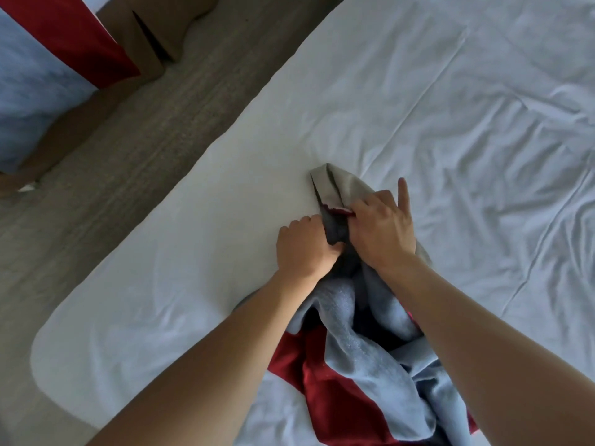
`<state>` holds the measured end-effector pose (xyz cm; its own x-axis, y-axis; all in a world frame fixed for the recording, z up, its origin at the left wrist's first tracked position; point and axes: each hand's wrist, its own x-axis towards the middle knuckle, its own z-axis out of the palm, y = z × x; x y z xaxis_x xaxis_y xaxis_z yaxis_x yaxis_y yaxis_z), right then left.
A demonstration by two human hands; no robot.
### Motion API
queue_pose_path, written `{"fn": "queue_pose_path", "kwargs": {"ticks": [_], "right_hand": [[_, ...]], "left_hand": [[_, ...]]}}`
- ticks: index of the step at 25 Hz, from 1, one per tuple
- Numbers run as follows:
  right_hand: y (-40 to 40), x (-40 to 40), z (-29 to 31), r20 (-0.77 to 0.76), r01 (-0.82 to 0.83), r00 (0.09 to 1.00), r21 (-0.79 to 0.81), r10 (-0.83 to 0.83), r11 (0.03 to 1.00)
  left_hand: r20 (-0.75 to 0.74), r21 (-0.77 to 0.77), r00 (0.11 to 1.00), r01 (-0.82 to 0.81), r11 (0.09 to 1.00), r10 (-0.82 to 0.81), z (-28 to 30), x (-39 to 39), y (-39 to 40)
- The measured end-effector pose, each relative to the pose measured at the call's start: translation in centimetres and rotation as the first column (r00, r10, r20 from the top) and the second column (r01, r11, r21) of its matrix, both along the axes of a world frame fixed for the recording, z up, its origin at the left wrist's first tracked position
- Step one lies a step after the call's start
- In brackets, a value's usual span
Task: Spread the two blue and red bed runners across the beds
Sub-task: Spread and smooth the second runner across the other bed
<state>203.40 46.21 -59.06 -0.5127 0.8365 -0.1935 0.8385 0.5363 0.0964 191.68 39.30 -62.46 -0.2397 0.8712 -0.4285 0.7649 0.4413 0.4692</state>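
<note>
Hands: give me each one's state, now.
Left hand: closed, gripping the bunched bed runner.
Right hand: closed on the same runner's edge, index finger extended.

Hotel-type bedrm: twin beds [418, 91], matching runners [370, 365], carpet [112, 156]

Grey-brown carpeted floor [106, 156] in the aisle at left. Tan wooden furniture base [151, 33] standing on it at upper left, partly cropped.
</note>
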Motion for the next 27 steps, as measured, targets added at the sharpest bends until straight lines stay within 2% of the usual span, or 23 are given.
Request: {"fn": "queue_pose_path", "kwargs": {"ticks": [2,5,7,10,12,14,16,17,20,23,27], "right_hand": [[1.5,-0.3,0.8,-0.157,0.046,0.987,0.082,-0.032,0.996],[4.4,-1.1,2.4,-0.212,0.067,0.977,0.19,-0.026,0.98],[6.4,-1.1,3.4,-0.172,0.116,0.982,0.205,-0.081,0.972],[8.7,-1.1,4.0,-0.066,0.167,0.985,0.165,-0.158,0.972],[9.2,-2.5,3.4,0.0,0.158,0.987,0.115,-0.159,0.981],[8.7,-4.9,2.4,-0.015,0.137,0.991,0.076,-0.136,0.988],[7.9,-7.6,1.4,-0.035,0.082,0.996,0.062,-0.08,0.995],[7.5,-8.7,0.9,-0.034,0.049,0.998,0.056,-0.047,0.997],[6.9,-11.8,-0.4,-0.035,-0.034,0.999,0.014,0.034,0.999],[6.0,-14.3,-1.5,-0.047,-0.12,0.992,0.008,0.12,0.993],[5.1,-16.3,-2.7,0.014,-0.19,0.982,-0.029,0.19,0.981]], "left_hand": [[0.018,0.028,0.999,-0.028,0.999,0.027,0.2,0.2,0.7],[0.161,0.008,0.965,-0.21,0.978,0.206,0.8,-1.3,1.4],[0.148,0.023,0.925,-0.357,0.934,0.35,0.9,-5.2,1.8],[0.02,0.096,0.876,-0.481,0.872,0.481,0.6,-13.6,1.4],[0.058,0.103,0.849,-0.528,0.843,0.525,0.3,-17.1,0.8],[0.078,-0.012,0.868,-0.491,0.871,0.491,0.0,-17.6,-0.2],[0.082,-0.169,0.911,-0.388,0.906,0.405,-0.5,-16.3,-1.7],[0.098,-0.201,0.923,-0.349,0.916,0.373,-0.6,-15.5,-2.5],[0.139,-0.123,0.934,-0.313,0.942,0.329,-0.8,-14.0,-3.7],[0.04,-0.021,0.947,-0.317,0.948,0.318,-0.8,-15.1,-3.6],[-0.041,0.013,0.951,-0.305,0.952,0.305,-1.4,-18.1,-4.1]]}}
